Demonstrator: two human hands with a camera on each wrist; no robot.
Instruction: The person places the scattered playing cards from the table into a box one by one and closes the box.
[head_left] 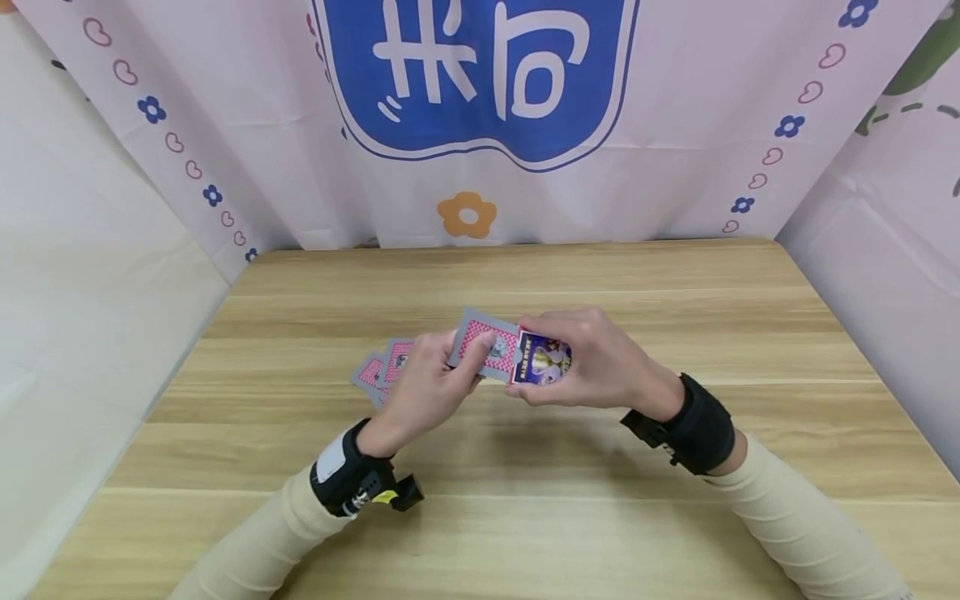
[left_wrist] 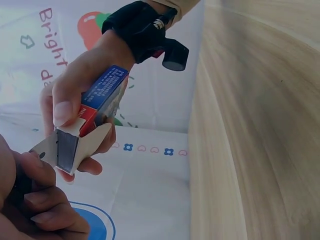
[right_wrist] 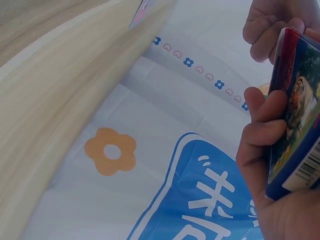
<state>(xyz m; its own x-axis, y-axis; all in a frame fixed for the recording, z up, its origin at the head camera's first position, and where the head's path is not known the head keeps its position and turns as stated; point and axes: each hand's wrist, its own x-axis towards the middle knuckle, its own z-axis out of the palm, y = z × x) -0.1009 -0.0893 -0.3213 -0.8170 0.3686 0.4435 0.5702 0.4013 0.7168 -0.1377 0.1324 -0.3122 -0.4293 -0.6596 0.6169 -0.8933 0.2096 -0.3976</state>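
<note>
My right hand (head_left: 607, 358) grips a small playing card box (head_left: 546, 360), thumb and fingers on its opposite edges, above the table. The box's open end faces left; the left wrist view shows its white flap (left_wrist: 93, 145) folded out and a dark stack edge (left_wrist: 66, 150) inside. At that end my left hand (head_left: 431, 387) pinches a playing card (head_left: 504, 346) with a pink checked back and grey border, thumb on top. In the right wrist view the box (right_wrist: 300, 105) shows a colourful picture and a barcode.
Several pink-backed cards (head_left: 397, 357) lie overlapping on the wooden table (head_left: 525, 533), partly hidden behind my left hand. A white printed cloth (head_left: 285, 183) hangs along the table's back edge, with more cloth at both sides. Each wrist wears a black strap with a camera.
</note>
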